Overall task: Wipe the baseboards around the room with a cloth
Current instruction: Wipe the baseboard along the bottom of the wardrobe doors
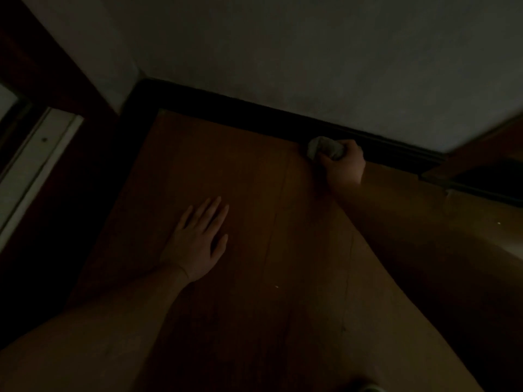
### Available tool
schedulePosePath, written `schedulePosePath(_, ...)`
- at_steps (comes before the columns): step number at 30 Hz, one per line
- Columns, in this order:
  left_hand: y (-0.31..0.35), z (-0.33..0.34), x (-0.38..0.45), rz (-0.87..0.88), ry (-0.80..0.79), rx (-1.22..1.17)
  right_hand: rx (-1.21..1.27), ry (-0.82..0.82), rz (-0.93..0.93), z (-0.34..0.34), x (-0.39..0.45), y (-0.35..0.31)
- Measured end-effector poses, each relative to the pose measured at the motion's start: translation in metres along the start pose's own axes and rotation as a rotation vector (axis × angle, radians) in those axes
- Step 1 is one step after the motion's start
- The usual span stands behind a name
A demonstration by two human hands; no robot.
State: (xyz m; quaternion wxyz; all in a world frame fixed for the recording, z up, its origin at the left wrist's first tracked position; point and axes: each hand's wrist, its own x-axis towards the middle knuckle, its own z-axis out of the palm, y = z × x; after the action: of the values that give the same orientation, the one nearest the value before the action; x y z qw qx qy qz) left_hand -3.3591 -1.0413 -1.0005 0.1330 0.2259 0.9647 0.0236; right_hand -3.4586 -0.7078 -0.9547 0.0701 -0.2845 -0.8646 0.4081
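Now the right hand (343, 165) has its fingers curled round a crumpled pale cloth (324, 148), pressing it against the dark wooden baseboard (254, 114) along the far edge of the brown plank floor (268, 250); the left hand (198, 241) lies flat there, fingers straight

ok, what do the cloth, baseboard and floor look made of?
Pale crumpled cloth in the right hand: soft fabric by its folds, though it could be paper.
Dark baseboard strip: probably stained or painted wood; too dim to tell the finish.
Orange-brown plank floor: wood or laminate, with long seams and a slight sheen.
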Motion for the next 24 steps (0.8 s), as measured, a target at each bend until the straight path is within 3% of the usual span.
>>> schedulePosePath(8, -0.005, 0.0, 0.0, 0.042, 0.019, -0.001, -0.089, 0.166, 0.132, -0.066, 0.009, 0.054)
schedulePosePath(13, -0.008, 0.006, 0.001, 0.081, 0.053, 0.017, -0.209, 0.126, 0.037, -0.093, 0.021, 0.066)
schedulePosePath(20, -0.004, 0.005, 0.007, 0.377, 0.05, 0.076, -0.236, 0.201, 0.093, -0.134, 0.023, 0.093)
schedulePosePath(24, -0.003, 0.003, 0.008, 0.384, 0.048, 0.051, -0.289, 0.21, 0.104, -0.15, 0.028, 0.101)
